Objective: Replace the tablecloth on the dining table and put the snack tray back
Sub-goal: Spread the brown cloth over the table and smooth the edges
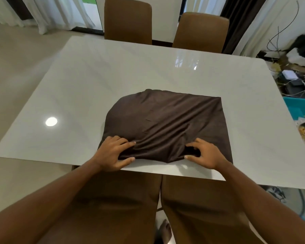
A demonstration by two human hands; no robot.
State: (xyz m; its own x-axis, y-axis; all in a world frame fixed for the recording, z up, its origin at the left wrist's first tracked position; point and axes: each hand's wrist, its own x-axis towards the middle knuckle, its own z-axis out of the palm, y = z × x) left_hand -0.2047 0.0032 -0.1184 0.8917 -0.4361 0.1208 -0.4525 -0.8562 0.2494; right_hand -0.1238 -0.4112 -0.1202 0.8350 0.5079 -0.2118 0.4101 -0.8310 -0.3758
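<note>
A folded dark brown tablecloth (167,124) lies on the glossy white dining table (113,76), near its front edge. My left hand (113,154) pinches the cloth's near left edge between thumb and fingers. My right hand (204,154) grips the near edge further right, fingers curled into the bunched fabric. The cloth wrinkles between the two hands. No snack tray shows on the table.
Two brown chairs (128,20) (201,32) stand at the far side, and two more chair backs (121,208) sit right below me. A teal basket (296,106) with packets and a clutter of cables (292,80) lie right of the table. White curtains hang behind.
</note>
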